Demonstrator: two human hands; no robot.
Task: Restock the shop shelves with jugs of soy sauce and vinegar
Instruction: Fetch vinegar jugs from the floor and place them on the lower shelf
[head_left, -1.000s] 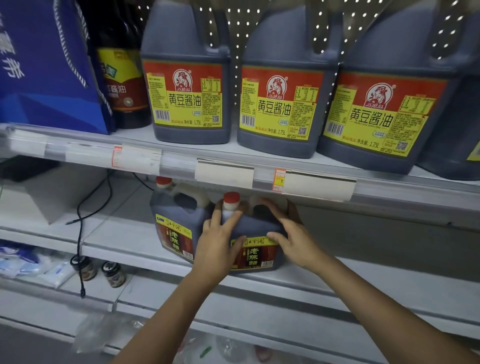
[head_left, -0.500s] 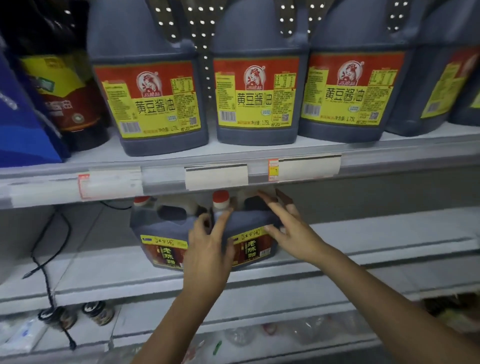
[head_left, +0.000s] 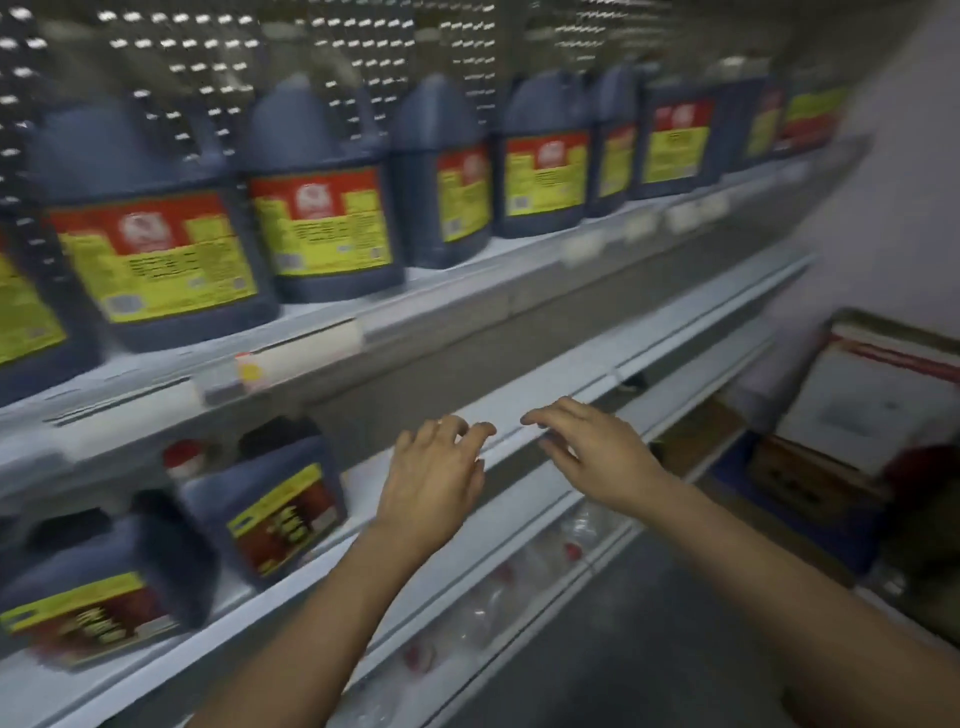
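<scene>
A: Head view only, and it is smeared with motion; what do you make of the hands?

B: The left hand (head_left: 436, 467) hovers in front of the middle shelf (head_left: 561, 395), fingers loosely curled and a little apart, gripping nothing; the right hand (head_left: 597, 447) is beside it, fingers spread and reaching forward, also holding nothing; whether the fingertips touch the shelf edge I cannot tell.

A: And the jugs?

B: Two vinegar jugs stand on that middle shelf at the left; the nearer vinegar jug (head_left: 98, 587) sits at the frame's edge, and the second vinegar jug (head_left: 270, 499) stands just beside it, red cap (head_left: 183, 457) on top; both are clear of the hands, to the left of them.

A: The upper shelf?

B: A row of soy sauce jugs (head_left: 317, 208) with red-and-yellow labels fills the upper shelf (head_left: 441, 306) from left to far right; labels are too blurred to read.

A: So how far along?

B: I judge the soy sauce row largely stocked; the vinegar row has barely begun, since the middle shelf to the right of the two jugs is bare; cardboard boxes (head_left: 857, 410) sit on the floor at the right, perhaps holding more stock, though their contents are not visible.
</scene>
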